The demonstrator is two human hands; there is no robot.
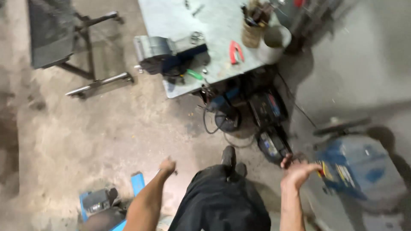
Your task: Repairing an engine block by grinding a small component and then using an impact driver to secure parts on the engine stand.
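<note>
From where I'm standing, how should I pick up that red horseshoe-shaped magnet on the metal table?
Take the red horseshoe magnet by its curved bend, coming from above. It lies flat on the metal table, so pinch across the bend's outer edges. The vise sits to its left and the cup of tools behind it; approaching from the table's near edge looks least crowded. Both hands are far away.

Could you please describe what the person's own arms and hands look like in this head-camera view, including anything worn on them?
Both forearms are bare, with no sleeves reaching into view. The left hand and the right hand wear no gloves, and no watch or wristband can be made out, though the picture is motion-blurred. Below them show black trousers and a dark shoe.
</note>
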